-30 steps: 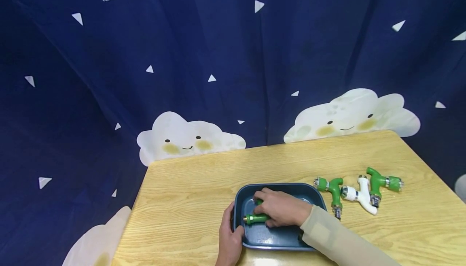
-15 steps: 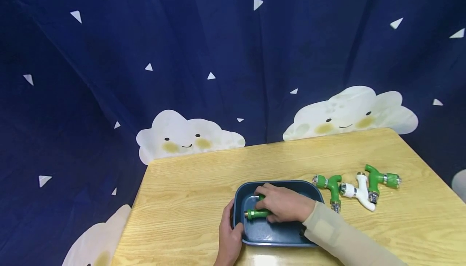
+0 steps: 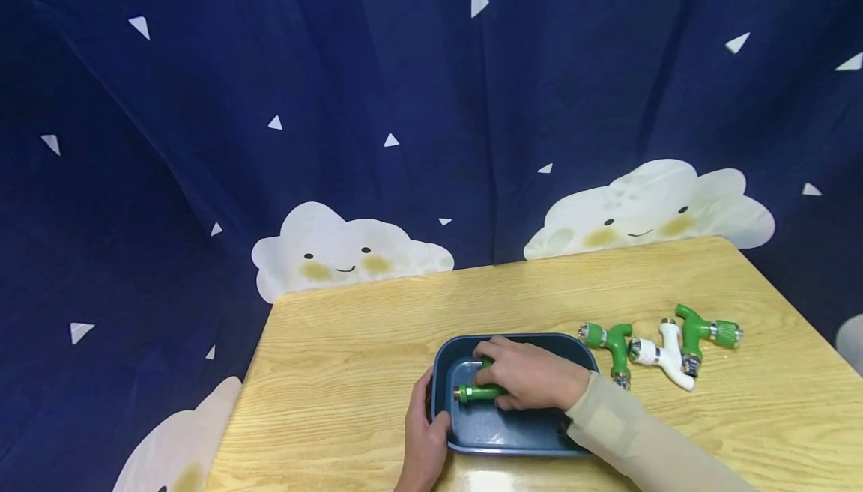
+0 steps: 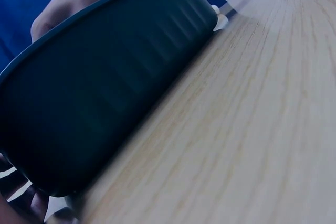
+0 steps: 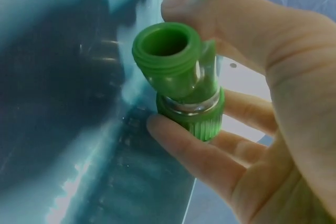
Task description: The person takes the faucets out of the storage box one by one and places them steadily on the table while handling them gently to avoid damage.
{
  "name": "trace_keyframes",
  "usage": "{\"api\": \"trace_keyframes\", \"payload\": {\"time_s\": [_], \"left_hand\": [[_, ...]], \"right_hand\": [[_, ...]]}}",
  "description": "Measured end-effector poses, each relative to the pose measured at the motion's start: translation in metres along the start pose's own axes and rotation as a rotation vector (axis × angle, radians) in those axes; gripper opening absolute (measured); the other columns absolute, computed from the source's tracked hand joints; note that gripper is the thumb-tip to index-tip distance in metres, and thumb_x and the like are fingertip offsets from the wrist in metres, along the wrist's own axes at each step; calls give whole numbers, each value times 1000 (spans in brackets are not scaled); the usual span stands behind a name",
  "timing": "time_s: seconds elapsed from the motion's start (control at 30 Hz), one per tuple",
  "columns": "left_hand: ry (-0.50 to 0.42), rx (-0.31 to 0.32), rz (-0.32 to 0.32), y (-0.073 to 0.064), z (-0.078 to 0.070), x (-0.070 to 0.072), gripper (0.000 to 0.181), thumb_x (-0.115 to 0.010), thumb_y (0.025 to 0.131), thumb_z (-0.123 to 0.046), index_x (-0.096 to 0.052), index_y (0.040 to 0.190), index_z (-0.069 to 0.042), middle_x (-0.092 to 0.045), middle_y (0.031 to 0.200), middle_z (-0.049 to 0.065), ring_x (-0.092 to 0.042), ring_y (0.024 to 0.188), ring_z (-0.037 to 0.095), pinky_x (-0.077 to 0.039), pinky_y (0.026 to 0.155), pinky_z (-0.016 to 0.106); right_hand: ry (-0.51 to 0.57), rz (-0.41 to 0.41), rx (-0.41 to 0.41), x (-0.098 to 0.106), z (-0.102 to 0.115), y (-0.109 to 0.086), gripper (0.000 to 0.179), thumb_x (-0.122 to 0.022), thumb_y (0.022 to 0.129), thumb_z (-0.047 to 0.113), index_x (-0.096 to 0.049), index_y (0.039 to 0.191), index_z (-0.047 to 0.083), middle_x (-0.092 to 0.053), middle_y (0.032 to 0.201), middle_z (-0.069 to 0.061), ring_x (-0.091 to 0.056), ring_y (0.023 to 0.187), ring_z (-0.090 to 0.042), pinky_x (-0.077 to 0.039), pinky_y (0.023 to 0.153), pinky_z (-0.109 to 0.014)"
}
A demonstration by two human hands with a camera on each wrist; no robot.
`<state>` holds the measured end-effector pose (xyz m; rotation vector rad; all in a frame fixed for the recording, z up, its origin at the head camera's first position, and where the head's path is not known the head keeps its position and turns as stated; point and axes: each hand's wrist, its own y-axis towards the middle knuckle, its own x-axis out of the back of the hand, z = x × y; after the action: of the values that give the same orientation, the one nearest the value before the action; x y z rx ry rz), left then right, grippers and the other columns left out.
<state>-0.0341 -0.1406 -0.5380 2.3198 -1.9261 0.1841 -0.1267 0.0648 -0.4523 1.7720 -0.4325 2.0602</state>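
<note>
A dark blue plastic basin (image 3: 495, 433) stands on the table. My left hand (image 3: 426, 443) grips its near left corner, thumb at the rim and fingers along the outer wall. Inside the basin, my right hand (image 3: 529, 376) holds a green plastic faucet (image 3: 480, 393), whose threaded end points left in the head view. From the right wrist, the faucet's open round mouth (image 5: 165, 43) and ribbed green knob (image 5: 205, 124) show between thumb and fingers. Part of the faucet is hidden under the hand. The left wrist view shows mostly the basin's outer wall (image 4: 105, 87).
Right of the basin lie a green faucet (image 3: 616, 346), a white faucet (image 3: 670, 357) and another green faucet (image 3: 694, 331), close together on the wooden table (image 3: 337, 372). Behind the table hangs a dark blue curtain (image 3: 431, 87) with white clouds and triangles.
My right hand, with the green faucet in it, has shifted slightly right and toward the basin's back. The left hand keeps its hold on the basin. The head view has tilted slightly.
</note>
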Motion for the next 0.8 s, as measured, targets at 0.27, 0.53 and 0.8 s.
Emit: {"api": "trace_keyframes", "payload": {"time_s": [0.27,0.53,0.8], "left_hand": [[-8,11,-5,0,-1,-1,74,-50,77,6,-49,150,-10,-58,147,11,-54,128,22,-40,105,14],[-5,18,3,1,-2,-1,74,-50,78,5,-48,150,-10,-57,148,11,-53,132,26,-41,106,15],[-5,6,-5,0,0,-1,75,-50,76,7,-49,150,-10,-58,146,11,-54,129,24,-41,105,15]], "right_hand": [[-12,-4,-11,2,-1,-5,36,-80,86,33,-75,121,31,-64,136,-6,-60,117,-20,-57,92,-34],[-1,-17,-13,5,-2,-7,35,-81,86,30,-77,120,29,-65,137,-8,-61,118,-22,-58,92,-34],[-6,-36,-25,9,-4,-14,34,-82,86,31,-76,120,30,-65,137,-9,-62,119,-24,-58,91,-35]]}}
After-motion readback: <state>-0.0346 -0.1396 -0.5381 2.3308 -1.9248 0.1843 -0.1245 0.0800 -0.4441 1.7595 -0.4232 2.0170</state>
